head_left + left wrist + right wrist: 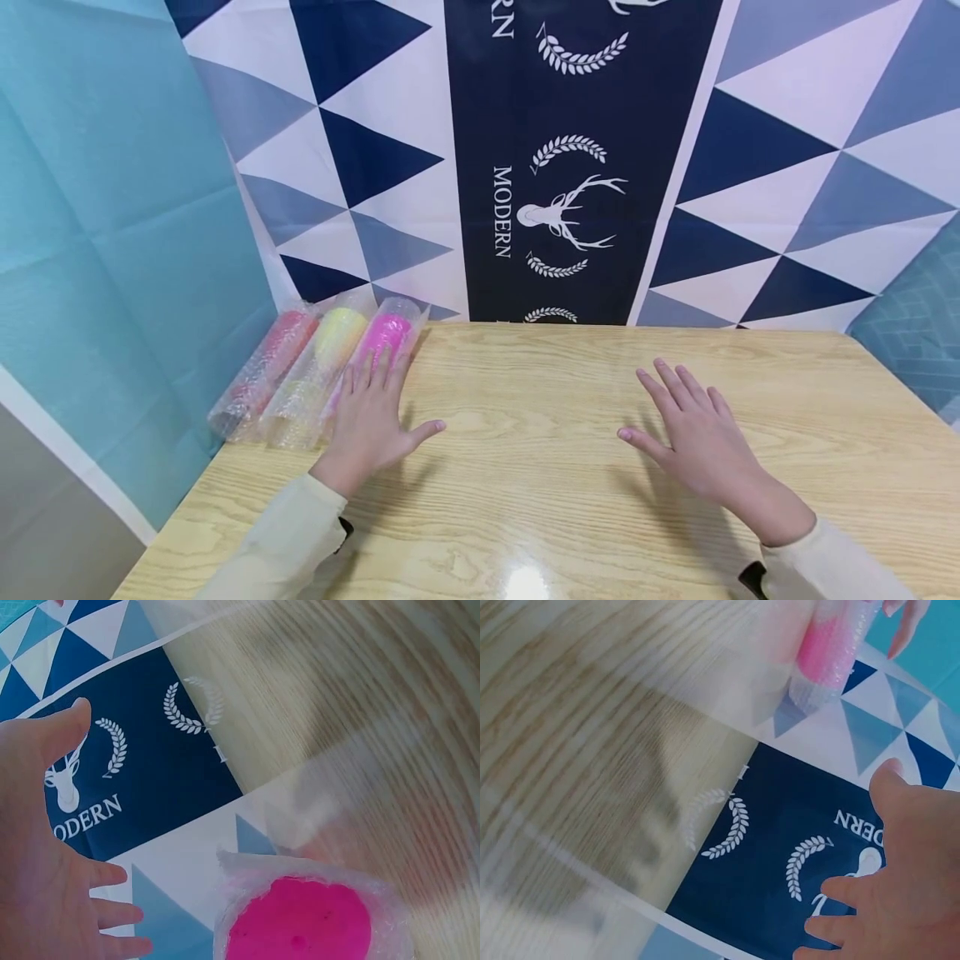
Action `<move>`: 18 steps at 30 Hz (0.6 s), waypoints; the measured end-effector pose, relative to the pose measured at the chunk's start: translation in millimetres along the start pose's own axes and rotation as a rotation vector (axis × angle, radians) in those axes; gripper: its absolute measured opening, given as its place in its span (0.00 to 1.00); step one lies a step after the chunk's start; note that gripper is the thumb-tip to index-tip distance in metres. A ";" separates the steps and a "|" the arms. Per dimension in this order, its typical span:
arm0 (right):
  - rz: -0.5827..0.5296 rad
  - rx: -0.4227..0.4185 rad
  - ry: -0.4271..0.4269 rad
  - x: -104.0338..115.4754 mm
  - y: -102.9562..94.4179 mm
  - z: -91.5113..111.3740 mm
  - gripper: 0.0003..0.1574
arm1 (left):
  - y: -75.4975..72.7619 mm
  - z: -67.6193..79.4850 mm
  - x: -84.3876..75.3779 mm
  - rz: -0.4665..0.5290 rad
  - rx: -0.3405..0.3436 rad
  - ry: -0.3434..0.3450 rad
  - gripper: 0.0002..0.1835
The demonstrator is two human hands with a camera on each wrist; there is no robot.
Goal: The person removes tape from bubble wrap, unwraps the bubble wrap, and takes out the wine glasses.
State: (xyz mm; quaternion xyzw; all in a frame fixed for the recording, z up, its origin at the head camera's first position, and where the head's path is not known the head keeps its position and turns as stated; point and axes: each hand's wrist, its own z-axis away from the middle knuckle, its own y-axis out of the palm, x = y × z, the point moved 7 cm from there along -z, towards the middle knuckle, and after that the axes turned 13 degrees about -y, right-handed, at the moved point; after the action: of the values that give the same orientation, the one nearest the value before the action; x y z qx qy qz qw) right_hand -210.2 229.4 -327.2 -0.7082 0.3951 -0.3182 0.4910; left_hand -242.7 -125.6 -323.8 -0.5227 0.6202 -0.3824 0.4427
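Note:
Three cylinders in clear bubble wrap lie side by side at the table's left: a red one (281, 350), a yellow one (339, 335) and a pink one (387, 331). My left hand (372, 427) is spread with fingers straight and overlaps the near part of the pink cylinder in the head view. The left wrist view shows the pink cylinder's round end (300, 922) beside that hand, with nothing in its palm. Over the right half of the table, my right hand (701, 442) is also spread, holding nothing. What is inside the wrap shows only as coloured rolls.
A wood-grain table (517, 467) spans the front. Behind it hangs a cloth (555, 108) with triangles, a dark band, deer heads and lettering. A light blue sheet (112, 208) borders the left side, next to the wrapped cylinders. Patterned teal fabric (911, 308) is at the right edge.

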 end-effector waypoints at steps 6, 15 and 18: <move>-0.009 0.027 -0.001 -0.7 -0.5 -1.4 0.52 | -0.6 -3.7 1.1 -0.026 0.030 -0.003 0.57; -0.051 0.026 -0.070 0.3 -0.8 -3.8 0.49 | 5.0 -15.9 14.0 -0.104 0.108 -0.090 0.52; -0.066 0.010 -0.102 1.8 -2.7 -4.7 0.47 | 6.9 -18.9 20.4 -0.097 0.132 -0.121 0.51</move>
State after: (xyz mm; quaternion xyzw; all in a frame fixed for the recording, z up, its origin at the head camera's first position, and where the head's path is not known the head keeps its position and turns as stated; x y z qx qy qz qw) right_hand -212.6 226.3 -323.1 -0.7338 0.3441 -0.2996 0.5034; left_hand -264.1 -144.4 -327.3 -0.5439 0.5400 -0.4110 0.4936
